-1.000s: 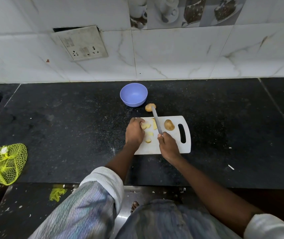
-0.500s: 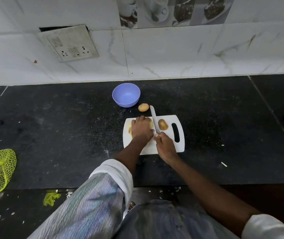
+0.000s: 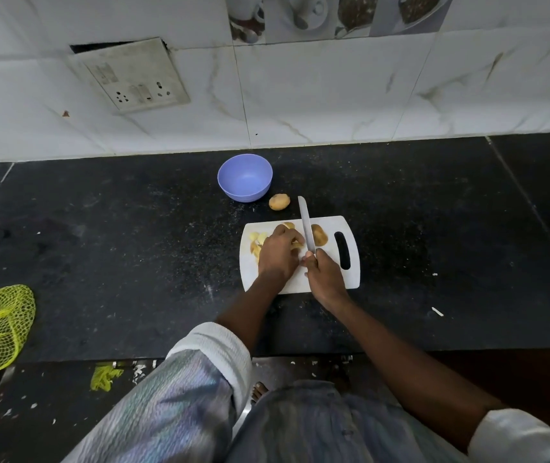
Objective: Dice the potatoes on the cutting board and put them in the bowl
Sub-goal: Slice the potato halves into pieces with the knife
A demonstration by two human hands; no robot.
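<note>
Potato pieces (image 3: pixel 256 242): on the cutting board (image 3: pixel 328 279), I see them under and beside my left hand (image 3: pixel 278 257), which curls over them.
Knife (image 3: pixel 307 227): gripped by my right hand (image 3: pixel 325 277).
Whole potato (image 3: pixel 319 234): just right of the blade.
Bowl (image 3: pixel 245 177): beyond both hands on the tabletop (image 3: pixel 133 245).

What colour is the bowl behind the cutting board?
The bowl is a light purple-blue, plain with no pattern, seen in the head view.

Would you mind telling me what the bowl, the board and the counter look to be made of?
Bowl: probably plastic, an even matte lilac with no glare. Board: likely white plastic, thin, with a moulded handle slot. Counter: seemingly polished black stone, speckled, with seams between slabs.
</note>
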